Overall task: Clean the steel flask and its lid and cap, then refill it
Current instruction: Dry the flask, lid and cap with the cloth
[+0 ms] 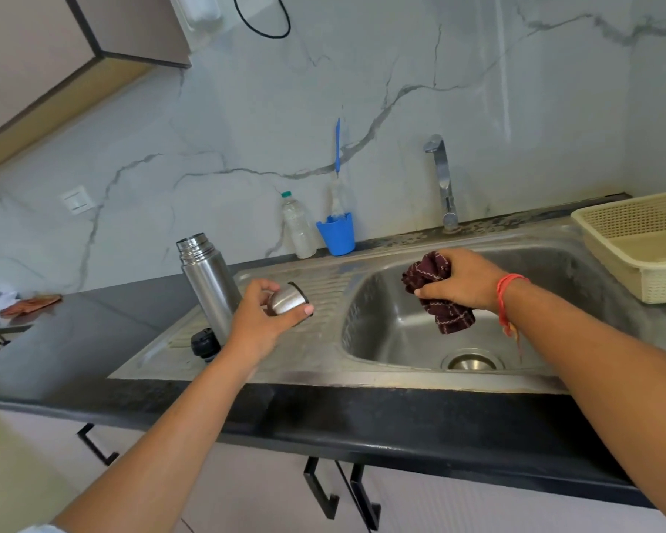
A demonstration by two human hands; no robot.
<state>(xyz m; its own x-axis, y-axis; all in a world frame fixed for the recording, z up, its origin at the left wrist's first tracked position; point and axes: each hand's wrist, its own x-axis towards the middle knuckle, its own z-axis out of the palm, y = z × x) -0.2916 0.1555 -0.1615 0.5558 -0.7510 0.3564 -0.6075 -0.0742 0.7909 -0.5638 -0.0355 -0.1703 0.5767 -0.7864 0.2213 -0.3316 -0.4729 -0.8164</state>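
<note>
Black countertop (93,332), marble-look wall (247,128) behind. Steel flask (208,282) upright, uncapped, at left edge of drainboard (285,359); black lid (205,342) lying beside its base. Left hand (260,321) grips steel cap (288,300) above drainboard. Plastic bottle (298,226), blue cup (337,234) against wall. Tap (443,178) behind sink basin (393,332). Right hand (466,280) clutches maroon cloth (439,294) over basin. Cream basket (639,244) far right.

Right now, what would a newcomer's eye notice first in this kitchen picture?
First the two hands: the left hand grips a steel cap above the drainboard, and the right hand holds a maroon cloth over the sink. Beside the left hand, the open steel flask stands upright.
</note>
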